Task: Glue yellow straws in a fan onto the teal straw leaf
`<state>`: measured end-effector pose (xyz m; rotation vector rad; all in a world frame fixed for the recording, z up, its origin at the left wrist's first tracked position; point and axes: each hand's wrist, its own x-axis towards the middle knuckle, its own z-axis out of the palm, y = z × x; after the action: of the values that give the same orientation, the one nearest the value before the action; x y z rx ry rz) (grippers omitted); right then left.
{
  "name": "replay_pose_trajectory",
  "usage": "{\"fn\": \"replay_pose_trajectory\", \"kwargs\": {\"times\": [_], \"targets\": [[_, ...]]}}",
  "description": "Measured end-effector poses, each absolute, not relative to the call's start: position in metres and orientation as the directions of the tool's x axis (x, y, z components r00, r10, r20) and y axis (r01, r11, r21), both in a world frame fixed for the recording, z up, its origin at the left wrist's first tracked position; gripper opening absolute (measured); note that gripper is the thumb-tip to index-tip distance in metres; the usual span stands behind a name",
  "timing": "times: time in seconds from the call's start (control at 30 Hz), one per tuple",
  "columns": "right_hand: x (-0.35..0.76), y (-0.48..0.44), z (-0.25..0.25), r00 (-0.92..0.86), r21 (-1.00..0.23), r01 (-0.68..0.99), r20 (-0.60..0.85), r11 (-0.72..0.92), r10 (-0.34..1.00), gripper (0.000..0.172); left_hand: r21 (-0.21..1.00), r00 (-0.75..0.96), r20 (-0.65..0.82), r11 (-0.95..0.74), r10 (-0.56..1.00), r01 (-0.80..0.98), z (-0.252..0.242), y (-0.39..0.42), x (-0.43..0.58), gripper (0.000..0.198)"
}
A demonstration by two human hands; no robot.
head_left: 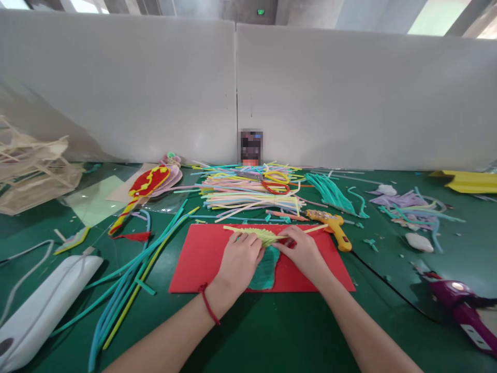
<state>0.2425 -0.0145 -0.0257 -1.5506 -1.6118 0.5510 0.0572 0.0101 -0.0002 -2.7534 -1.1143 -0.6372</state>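
A red board (200,261) lies in front of me with a teal fuzzy piece (266,274) on it. Above the teal piece is a pale yellow ribbed piece (264,236) that looks made of pipe cleaners. My left hand (241,258) curls its fingers over the left end of the yellow piece, pressing it to the board. With thumb and fingertips together, my right hand (301,251) pinches a yellow pipe cleaner (317,228) along the top right edge of the yellow piece. The fingers partly cover both contact points.
Behind the board lie a pile of pipe cleaners (252,199), scissors (275,185) and a yellow glue gun (334,228). Loose pipe cleaners (135,280) and a white power strip (50,311) are at left, beside a red-yellow fan shape (149,182). A purple tool (462,305) sits right.
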Motion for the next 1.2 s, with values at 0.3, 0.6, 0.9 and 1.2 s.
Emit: {"fn": "replay_pose_trajectory", "kwargs": {"times": [0.3, 0.6, 0.9, 1.2], "targets": [[0.242, -0.016, -0.027, 0.102, -0.764, 0.627, 0.273, 0.152, 0.957, 0.02, 0.079, 0.639, 0.425, -0.729, 0.642, 0.68, -0.003, 0.01, 0.056, 0.017], [0.246, -0.015, -0.023, 0.108, -0.774, 0.613, 0.282, 0.16, 0.953, 0.016, 0.112, 0.636, 0.413, -0.729, 0.652, 0.675, -0.003, 0.006, 0.051, 0.015], [0.243, -0.016, -0.024, 0.114, -0.773, 0.615, 0.287, 0.159, 0.951, 0.014, 0.146, 0.63, 0.402, -0.726, 0.664, 0.672, -0.004, 0.007, 0.051, 0.017], [0.246, -0.017, -0.014, 0.143, -0.852, 0.52, 0.149, 0.054, 0.978, 0.03, 0.211, 0.548, 0.519, -0.72, 0.656, 0.662, -0.003, 0.011, 0.043, 0.024]]}}
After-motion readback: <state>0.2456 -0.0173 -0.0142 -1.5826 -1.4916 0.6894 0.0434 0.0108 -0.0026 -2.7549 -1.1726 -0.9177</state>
